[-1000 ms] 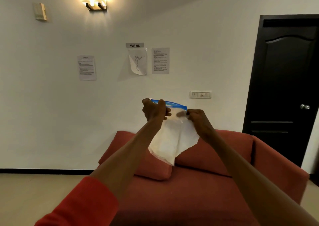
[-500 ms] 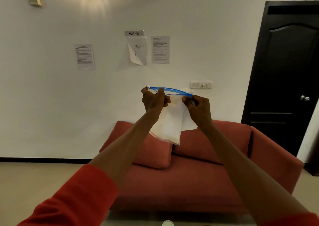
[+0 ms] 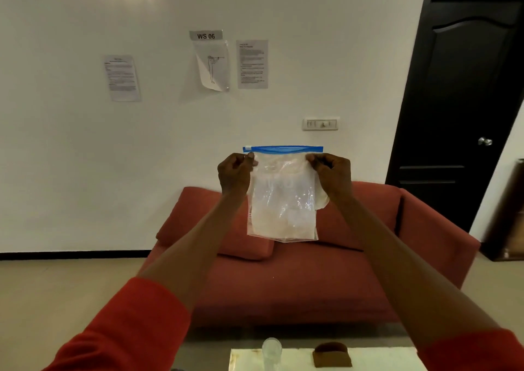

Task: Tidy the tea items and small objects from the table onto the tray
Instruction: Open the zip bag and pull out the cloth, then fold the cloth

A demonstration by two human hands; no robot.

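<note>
I hold a clear zip bag (image 3: 282, 200) with a blue seal strip up in front of me, flat and facing the camera. My left hand (image 3: 236, 174) pinches its top left corner and my right hand (image 3: 331, 175) pinches its top right corner, just under the strip. Something white lies inside the bag. At the bottom edge of the view is a pale table (image 3: 368, 359) with a clear glass (image 3: 271, 352) and a brown object (image 3: 331, 355) on it. No tray is in view.
A red sofa (image 3: 297, 280) with cushions stands beyond the table against a white wall with papers taped to it. A black door (image 3: 465, 87) is at the right. Beige floor lies to the left.
The bag was twisted edge-on with its top gaping; now it hangs flat with the blue strip stretched straight between my hands. My hands have moved apart. The view has tilted down, showing the table.
</note>
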